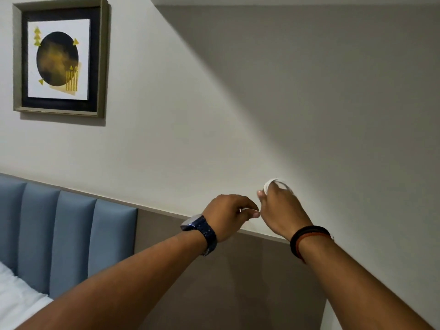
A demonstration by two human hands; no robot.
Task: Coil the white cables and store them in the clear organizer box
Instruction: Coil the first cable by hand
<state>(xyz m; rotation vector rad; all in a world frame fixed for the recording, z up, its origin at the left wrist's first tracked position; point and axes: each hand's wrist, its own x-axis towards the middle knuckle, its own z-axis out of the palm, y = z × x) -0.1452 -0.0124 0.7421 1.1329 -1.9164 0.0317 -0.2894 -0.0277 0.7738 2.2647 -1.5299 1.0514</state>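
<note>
Fingers (273, 198) of the right hand (282, 210) curl around a coil of white cable (276, 183), its loops rising just above the knuckles, held up before a pale wall (214, 115); the left hand (229, 215), just beside, pinches what appears to be the cable's thin loose end (247, 210) between thumb and forefinger. Coiling seems under way, and the next move likely calls for wrapping that end onto the loops; the clear organizer box is not in view.
</note>
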